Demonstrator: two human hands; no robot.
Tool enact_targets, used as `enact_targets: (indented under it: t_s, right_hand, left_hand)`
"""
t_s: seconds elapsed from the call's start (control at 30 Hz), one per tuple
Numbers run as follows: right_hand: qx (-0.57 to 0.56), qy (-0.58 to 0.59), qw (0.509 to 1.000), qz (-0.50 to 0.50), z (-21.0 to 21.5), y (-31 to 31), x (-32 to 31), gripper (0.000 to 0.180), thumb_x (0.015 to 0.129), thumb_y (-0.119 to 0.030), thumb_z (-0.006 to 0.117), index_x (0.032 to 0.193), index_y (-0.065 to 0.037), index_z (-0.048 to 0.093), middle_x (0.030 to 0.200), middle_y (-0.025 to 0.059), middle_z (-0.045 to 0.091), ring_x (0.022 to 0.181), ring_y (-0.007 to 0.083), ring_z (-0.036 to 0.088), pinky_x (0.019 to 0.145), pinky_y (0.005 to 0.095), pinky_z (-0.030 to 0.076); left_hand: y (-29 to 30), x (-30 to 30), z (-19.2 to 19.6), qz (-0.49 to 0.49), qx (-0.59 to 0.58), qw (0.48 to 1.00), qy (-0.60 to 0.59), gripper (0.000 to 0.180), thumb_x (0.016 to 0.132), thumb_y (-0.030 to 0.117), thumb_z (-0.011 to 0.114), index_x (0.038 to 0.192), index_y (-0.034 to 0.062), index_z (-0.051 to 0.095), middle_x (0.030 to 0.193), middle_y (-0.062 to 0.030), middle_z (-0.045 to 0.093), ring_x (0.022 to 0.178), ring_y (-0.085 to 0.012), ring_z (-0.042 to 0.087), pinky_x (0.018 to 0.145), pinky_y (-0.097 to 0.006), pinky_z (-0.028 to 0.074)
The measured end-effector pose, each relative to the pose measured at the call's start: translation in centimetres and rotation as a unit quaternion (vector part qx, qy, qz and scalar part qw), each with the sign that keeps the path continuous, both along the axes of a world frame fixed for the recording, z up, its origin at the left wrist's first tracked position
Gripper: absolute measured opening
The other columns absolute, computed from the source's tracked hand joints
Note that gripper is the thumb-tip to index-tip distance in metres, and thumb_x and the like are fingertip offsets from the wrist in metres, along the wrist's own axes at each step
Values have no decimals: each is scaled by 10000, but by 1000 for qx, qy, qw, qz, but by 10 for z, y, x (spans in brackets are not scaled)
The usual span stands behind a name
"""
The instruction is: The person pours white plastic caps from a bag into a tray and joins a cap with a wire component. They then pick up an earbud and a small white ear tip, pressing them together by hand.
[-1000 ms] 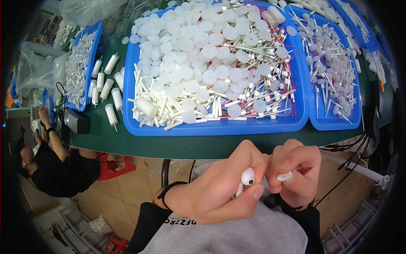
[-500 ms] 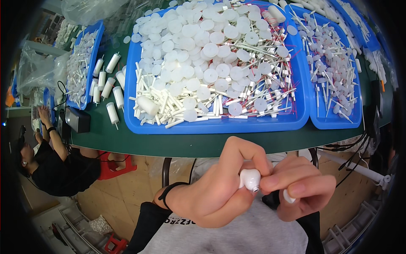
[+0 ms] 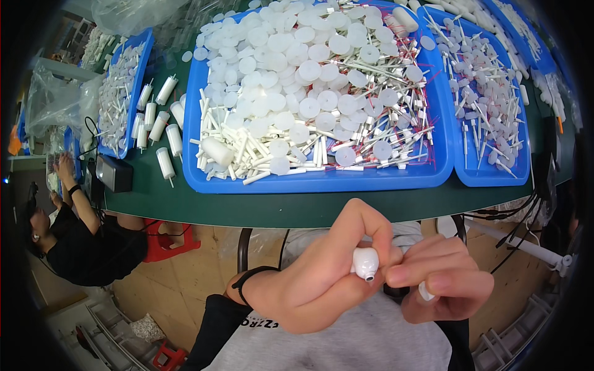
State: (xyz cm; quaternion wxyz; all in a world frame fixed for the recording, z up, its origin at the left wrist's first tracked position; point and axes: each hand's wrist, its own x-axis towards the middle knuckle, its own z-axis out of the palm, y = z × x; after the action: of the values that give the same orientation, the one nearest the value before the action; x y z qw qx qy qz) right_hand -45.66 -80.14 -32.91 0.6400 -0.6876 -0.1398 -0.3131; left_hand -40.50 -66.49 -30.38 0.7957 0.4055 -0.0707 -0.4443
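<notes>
Nearest, one grey shirt, worn by the person. Above it, one left hand, fingers curled around a rounded white glossy piece, its narrow open end showing a small dark hole and pointing down; compared with a second ago, that end has swung downward from facing the camera. One right hand, close beside it, now lower and further stretched out than before, a small white piece tucked under its bent fingers; whether a fingertip touches the glossy piece cannot be told. Consequence, as judged: both hands occupied, the two pieces separate, the handling unfinished. Position: the glossy piece inside the left hand's grip, the small piece in the right hand, to its right and slightly lower. Beyond the hands, one green counter; on it, one large blue tray of translucent discs, white tubes and red-wired parts; at its right, one narrower blue tray, filled; at its left, loose white cylinders. Far left, one seated co-worker in black.
</notes>
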Motion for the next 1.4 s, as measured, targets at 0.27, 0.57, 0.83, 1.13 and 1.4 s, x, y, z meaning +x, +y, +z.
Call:
enact_targets:
  t_s: [0.27, 0.57, 0.83, 1.13, 1.4]
  right_hand:
    - [-147, 2, 988, 40, 13, -14, 8, 282, 672, 38, 689, 904, -27, 543, 829, 126, 646, 569, 142, 508, 476, 211, 394]
    - [-170, 42, 984, 30, 24, -17, 14, 289, 626, -23, 770, 855, -73, 600, 812, 51, 669, 543, 116, 507, 491, 203, 369]
    - [-217, 70, 968, 105, 31, -24, 17, 257, 637, 1, 749, 852, -53, 617, 792, 67, 671, 562, 139, 555, 504, 213, 399]
    - [-118, 124, 981, 90, 30, -22, 15, 238, 633, -10, 757, 839, -37, 641, 781, 89, 676, 626, 150, 597, 527, 227, 422]
    - [-217, 114, 962, 123, 39, -30, 20, 259, 626, 14, 746, 862, -19, 644, 764, 74, 667, 607, 163, 595, 549, 241, 430]
  left_hand:
    - [7, 4, -3, -43, 56, 984, -166, 207, 708, 33, 393, 912, 13, 362, 791, -45, 503, 633, -59, 388, 574, -200, 324]
    - [9, 3, -4, -28, 85, 953, -288, 182, 680, 21, 416, 860, 1, 433, 769, -37, 449, 630, -92, 389, 563, -227, 330]
    - [11, 8, 0, -105, 99, 952, -271, 167, 697, 1, 419, 863, -18, 408, 718, -46, 470, 565, -111, 400, 513, -234, 333]
    - [8, 10, 5, -110, 83, 967, -213, 157, 712, -40, 384, 868, -30, 390, 646, -45, 510, 545, -93, 430, 490, -228, 329]
    - [8, 10, 7, -146, 161, 941, -261, 135, 739, -14, 403, 873, -13, 387, 671, -46, 502, 566, -99, 416, 523, -234, 338]
